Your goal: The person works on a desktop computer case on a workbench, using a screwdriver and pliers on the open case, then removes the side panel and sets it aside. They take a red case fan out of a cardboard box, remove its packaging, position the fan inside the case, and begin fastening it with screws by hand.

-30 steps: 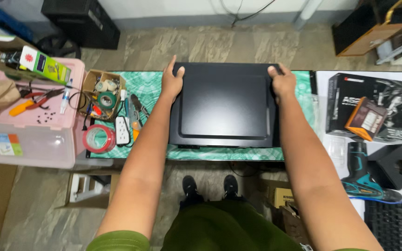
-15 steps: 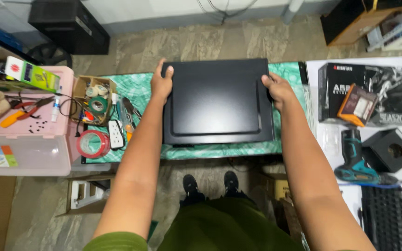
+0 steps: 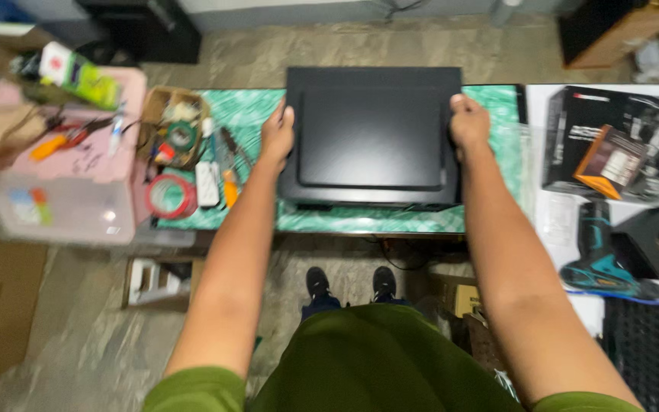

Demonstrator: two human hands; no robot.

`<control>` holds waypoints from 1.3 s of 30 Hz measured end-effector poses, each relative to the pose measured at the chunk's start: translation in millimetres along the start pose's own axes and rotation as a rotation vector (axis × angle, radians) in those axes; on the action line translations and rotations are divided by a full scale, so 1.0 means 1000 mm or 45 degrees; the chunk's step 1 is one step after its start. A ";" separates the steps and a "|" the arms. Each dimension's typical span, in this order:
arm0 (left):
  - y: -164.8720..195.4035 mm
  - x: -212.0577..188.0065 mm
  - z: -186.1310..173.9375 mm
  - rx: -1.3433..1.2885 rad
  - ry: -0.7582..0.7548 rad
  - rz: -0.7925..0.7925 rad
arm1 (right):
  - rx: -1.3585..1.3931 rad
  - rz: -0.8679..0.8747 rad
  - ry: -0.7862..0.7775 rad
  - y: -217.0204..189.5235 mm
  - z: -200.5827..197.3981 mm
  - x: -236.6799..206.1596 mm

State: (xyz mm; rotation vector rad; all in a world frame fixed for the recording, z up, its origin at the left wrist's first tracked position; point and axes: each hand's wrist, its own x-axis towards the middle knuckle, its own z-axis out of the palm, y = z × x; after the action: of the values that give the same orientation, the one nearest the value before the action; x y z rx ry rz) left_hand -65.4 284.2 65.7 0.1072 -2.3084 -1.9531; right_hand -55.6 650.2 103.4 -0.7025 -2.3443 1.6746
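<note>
Black flat case [image 3: 373,137] is pinched at its sides by left hand [image 3: 278,135] and right hand [image 3: 468,122]; near edge overhangs the green worktop [image 3: 249,111], so a slip could drop it.

- A home workshop or hobby repair corner, with a bare stone-tile floor [image 3: 360,46].
- A small table with a green mat [image 3: 245,114], crowded with tape rolls [image 3: 169,196] and hand tools.
- A pink storage bin [image 3: 78,168] holding pliers.
- A teal power drill [image 3: 600,263] beside boxed computer parts [image 3: 619,145].
</note>
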 end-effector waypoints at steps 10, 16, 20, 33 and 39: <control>0.026 -0.038 -0.006 -0.023 0.008 -0.229 | 0.041 0.042 -0.098 -0.014 -0.006 -0.020; 0.014 -0.039 0.002 0.572 0.111 -0.081 | -0.712 -0.271 0.062 -0.008 -0.002 -0.018; 0.002 -0.064 0.005 0.720 0.140 -0.116 | -0.953 -0.622 0.131 -0.016 0.012 -0.043; 0.021 -0.091 0.006 1.218 -0.003 0.074 | -1.188 -0.777 -0.485 -0.048 0.114 -0.107; 0.038 -0.074 0.006 1.401 -0.161 0.090 | -1.048 -0.732 -0.430 -0.055 0.128 -0.101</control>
State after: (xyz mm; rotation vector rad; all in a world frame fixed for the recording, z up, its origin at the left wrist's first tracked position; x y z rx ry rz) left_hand 8.3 305.6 99.6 -0.0127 -3.0927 -0.4693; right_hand -33.8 480.3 122.4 0.2133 -3.0559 0.5935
